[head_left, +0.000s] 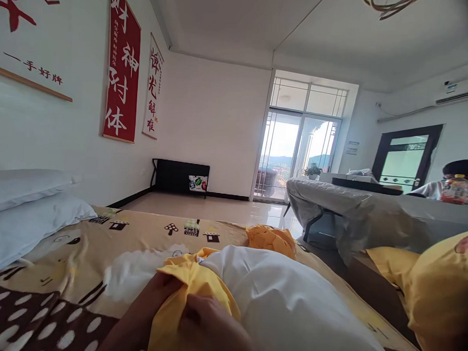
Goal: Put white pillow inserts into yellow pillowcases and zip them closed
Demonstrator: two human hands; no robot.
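Note:
A yellow pillowcase (209,283) is bunched at the near left end of a plump white pillow (294,307), which lies on the bed. My left hand (159,291) grips the pillowcase from the left, its fingertips hidden under a fold of the cloth. Close beside it, my right hand (210,322) pinches the same yellow cloth, with fingers curled. Part of the pillowcase hangs down between my two wrists. How far the cloth reaches over the pillow cannot be made out.
Crumpled orange cloth (270,240) lies beyond the pillow on the patterned bedsheet (138,233). White pillows (34,208) are stacked at left. A yellow cushion (442,288) stands at right. Behind it, a person (464,172) is at a plastic-covered table (372,202) with a bottle (455,189).

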